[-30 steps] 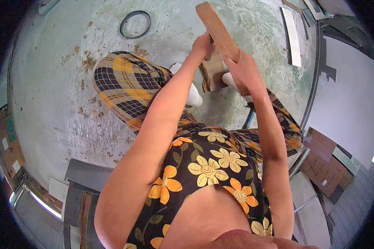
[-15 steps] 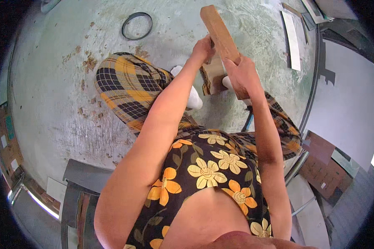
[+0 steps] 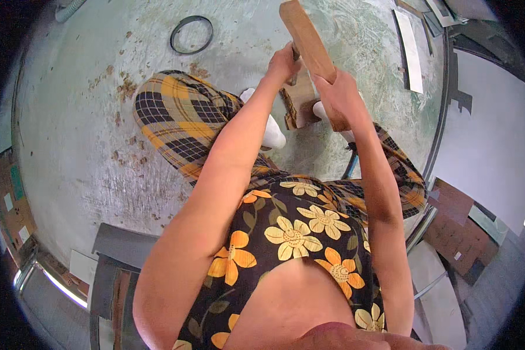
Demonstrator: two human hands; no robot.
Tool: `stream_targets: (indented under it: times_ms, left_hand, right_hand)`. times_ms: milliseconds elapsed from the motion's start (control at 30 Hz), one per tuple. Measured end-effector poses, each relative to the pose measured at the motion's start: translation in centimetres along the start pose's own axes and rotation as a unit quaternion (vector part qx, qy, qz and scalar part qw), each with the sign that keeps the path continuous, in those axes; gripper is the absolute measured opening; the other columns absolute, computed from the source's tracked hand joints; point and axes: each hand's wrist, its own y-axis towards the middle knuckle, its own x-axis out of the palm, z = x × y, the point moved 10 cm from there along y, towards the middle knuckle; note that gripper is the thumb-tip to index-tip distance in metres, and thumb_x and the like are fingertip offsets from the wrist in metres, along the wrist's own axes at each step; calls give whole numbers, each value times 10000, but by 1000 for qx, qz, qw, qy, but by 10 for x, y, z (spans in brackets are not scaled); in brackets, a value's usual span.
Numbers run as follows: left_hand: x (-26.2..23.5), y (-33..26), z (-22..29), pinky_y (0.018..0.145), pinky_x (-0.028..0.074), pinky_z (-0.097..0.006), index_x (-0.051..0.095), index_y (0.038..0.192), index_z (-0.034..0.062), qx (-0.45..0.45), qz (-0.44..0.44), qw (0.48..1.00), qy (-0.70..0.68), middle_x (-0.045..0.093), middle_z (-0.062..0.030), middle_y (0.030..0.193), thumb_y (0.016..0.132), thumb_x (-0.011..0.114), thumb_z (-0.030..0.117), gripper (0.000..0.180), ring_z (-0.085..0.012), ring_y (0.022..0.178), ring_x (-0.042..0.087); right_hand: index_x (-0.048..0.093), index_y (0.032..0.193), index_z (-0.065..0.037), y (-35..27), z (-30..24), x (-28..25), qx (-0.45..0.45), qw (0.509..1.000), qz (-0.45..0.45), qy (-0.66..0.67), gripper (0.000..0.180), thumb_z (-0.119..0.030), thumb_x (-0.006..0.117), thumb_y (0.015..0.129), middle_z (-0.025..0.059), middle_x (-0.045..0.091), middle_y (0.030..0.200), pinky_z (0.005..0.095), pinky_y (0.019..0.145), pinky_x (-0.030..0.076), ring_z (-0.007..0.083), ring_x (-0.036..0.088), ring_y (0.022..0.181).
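My right hand [image 3: 339,93] is wrapped round the near part of a long, squared wooden bar [image 3: 307,39]. The bar is raised and slants up and to the left over the floor. Just left of it, my left hand [image 3: 282,63] is closed round a slim dark rod-like tool [image 3: 293,80], whose upper part is mostly hidden by my fingers and the bar. Beneath both hands lies a flat brown piece [image 3: 303,105] with a ragged, dark left edge, between my white-socked feet [image 3: 273,134]; I cannot tell what it is made of.
A black ring [image 3: 191,35] lies on the floor at the far left. Brown crumbs [image 3: 126,88] are scattered left of my knee. White and dark strips [image 3: 409,52] rest at the far right. A grey chair-like thing [image 3: 122,245] stands at the near left.
Both hands have shifted slightly upward in the picture, the wooden bar with them. More of the rod-like tool now shows below my left hand.
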Motion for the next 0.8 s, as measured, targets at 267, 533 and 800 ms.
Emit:
stream_targets:
  times_ms: [267, 533, 800]
  left_hand:
    - [-5, -5, 12, 844, 495, -472, 515, 1170, 19, 19, -2, 999, -29, 657, -232, 1008, 777, 691, 308, 518, -410, 969, 617]
    - [-7, -3, 23, 844, 494, -448, 555, 1143, 24, 23, 34, 999, 3, 666, -211, 1002, 771, 710, 282, 479, -394, 958, 627]
    - [-4, -8, 23, 862, 488, -427, 562, 1172, 41, 18, 25, 999, -27, 666, -204, 1032, 766, 718, 259, 486, -379, 1000, 623]
  right_hand:
    - [646, 1052, 37, -18, -28, -49, 10, 984, 28, 176, 460, -354, 675, 810, 198, 686, 827, 380, 688, 519, 275, 682, 753]
    - [638, 1039, 41, -31, -37, -93, -25, 979, 86, 185, 446, -339, 692, 811, 163, 679, 786, 350, 641, 515, 202, 651, 688]
    - [637, 1045, 37, -38, -25, -87, -11, 983, 83, 163, 437, -336, 680, 823, 159, 678, 780, 352, 644, 512, 197, 647, 687]
